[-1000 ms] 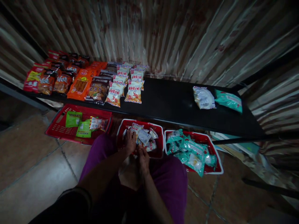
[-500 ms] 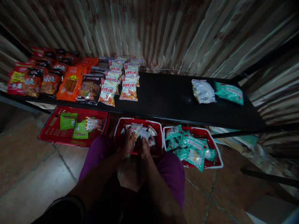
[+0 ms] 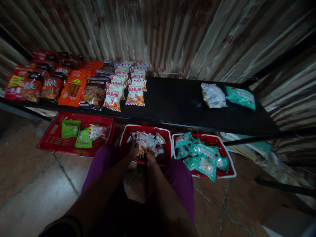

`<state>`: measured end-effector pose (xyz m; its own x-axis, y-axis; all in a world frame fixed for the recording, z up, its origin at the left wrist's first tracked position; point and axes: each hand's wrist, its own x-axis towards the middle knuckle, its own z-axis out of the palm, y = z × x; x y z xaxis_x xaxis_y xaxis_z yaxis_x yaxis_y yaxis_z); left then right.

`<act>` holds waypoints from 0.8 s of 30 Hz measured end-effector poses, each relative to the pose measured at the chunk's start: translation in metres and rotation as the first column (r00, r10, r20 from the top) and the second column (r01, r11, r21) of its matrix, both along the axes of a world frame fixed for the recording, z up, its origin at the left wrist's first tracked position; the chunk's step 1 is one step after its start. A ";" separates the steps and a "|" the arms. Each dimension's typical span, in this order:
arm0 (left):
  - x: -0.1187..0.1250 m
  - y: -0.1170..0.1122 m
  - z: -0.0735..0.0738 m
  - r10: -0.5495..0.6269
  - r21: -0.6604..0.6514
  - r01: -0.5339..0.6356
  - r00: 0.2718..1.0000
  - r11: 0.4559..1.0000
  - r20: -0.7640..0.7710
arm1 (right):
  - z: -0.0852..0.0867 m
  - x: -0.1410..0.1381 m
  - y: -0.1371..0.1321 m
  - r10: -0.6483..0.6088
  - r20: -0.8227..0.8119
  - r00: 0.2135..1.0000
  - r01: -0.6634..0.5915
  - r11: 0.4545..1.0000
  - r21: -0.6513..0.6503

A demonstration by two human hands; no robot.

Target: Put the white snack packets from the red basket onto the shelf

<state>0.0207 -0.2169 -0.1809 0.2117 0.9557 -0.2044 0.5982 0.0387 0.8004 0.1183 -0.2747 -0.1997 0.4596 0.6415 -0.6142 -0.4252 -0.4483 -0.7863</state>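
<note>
Between my knees stands a red basket with a white rim [image 3: 170,140], holding several white-and-orange snack bags. My left hand [image 3: 133,149] grips the left side of one snack bag [image 3: 142,142], whose printed front faces up. At that bag's lower right edge, my right hand [image 3: 149,156] is closed on it too. Other bags of the same kind, such as a silvery snack bag [image 3: 152,143], lie beside and behind it in the basket. More of these bags stand in two rows on the black shelf [image 3: 172,98] above, one being a front snack bag [image 3: 135,93].
On the right, another red basket [image 3: 232,166] is heaped with teal bags [image 3: 203,149]. A red basket [image 3: 50,140] at left holds green packets [image 3: 70,128]. Orange, brown and red packs [image 3: 74,87] fill the shelf's left. A white bag [image 3: 213,96] and teal bag [image 3: 240,97] lie right.
The snack bag between my hands now shows its printed front more fully. My left hand has shifted to its left edge, and my right hand has moved slightly left onto its lower edge.
</note>
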 end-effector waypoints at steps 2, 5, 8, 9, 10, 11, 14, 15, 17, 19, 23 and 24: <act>0.002 0.002 0.007 0.055 -0.060 -0.052 0.997 0.997 0.047 | 0.013 0.003 -0.002 -0.002 -0.014 1.000 0.003 1.000 0.007; 0.005 0.002 0.023 0.120 -0.127 -0.101 0.980 0.987 0.156 | 0.039 0.011 -0.004 0.009 -0.015 1.000 -0.008 0.998 0.057; 0.006 0.000 0.047 0.154 -0.149 -0.117 0.950 0.982 0.271 | 0.072 0.017 -0.010 0.037 -0.010 0.999 -0.036 0.992 0.118; 0.006 -0.002 0.056 0.157 -0.150 -0.115 0.940 0.982 0.304 | 0.084 0.018 -0.013 0.049 -0.006 0.999 -0.048 0.989 0.140; 0.006 -0.005 0.066 0.156 -0.151 -0.109 0.925 0.982 0.346 | 0.097 0.019 -0.016 0.063 -0.002 0.998 -0.062 0.984 0.168; 0.006 -0.009 0.076 0.153 -0.152 -0.100 0.904 0.983 0.399 | 0.110 0.019 -0.019 0.072 0.001 0.997 -0.071 0.976 0.208; 0.003 -0.028 0.108 0.126 -0.140 -0.054 0.804 0.989 0.581 | 0.151 0.019 -0.026 0.025 -0.021 0.999 -0.016 0.943 0.334; 0.001 -0.035 0.119 0.109 -0.124 -0.040 0.776 0.991 0.622 | 0.165 0.019 -0.027 0.000 -0.034 0.999 0.012 0.929 0.369; -0.005 -0.052 0.139 0.065 -0.069 -0.026 0.761 0.997 0.646 | 0.194 0.018 -0.030 -0.016 -0.053 0.998 0.037 0.907 0.420; -0.012 -0.067 0.158 0.009 -0.004 -0.009 0.773 1.000 0.634 | 0.221 0.016 -0.034 -0.010 -0.061 0.998 0.036 0.893 0.448; -0.029 -0.086 0.197 -0.102 0.071 0.073 0.744 0.995 0.661 | 0.263 0.005 -0.049 -0.028 -0.087 0.996 0.068 0.866 0.496; -0.032 -0.088 0.207 -0.113 0.070 0.089 0.725 0.994 0.679 | 0.271 0.002 -0.054 -0.044 -0.094 0.995 0.086 0.856 0.509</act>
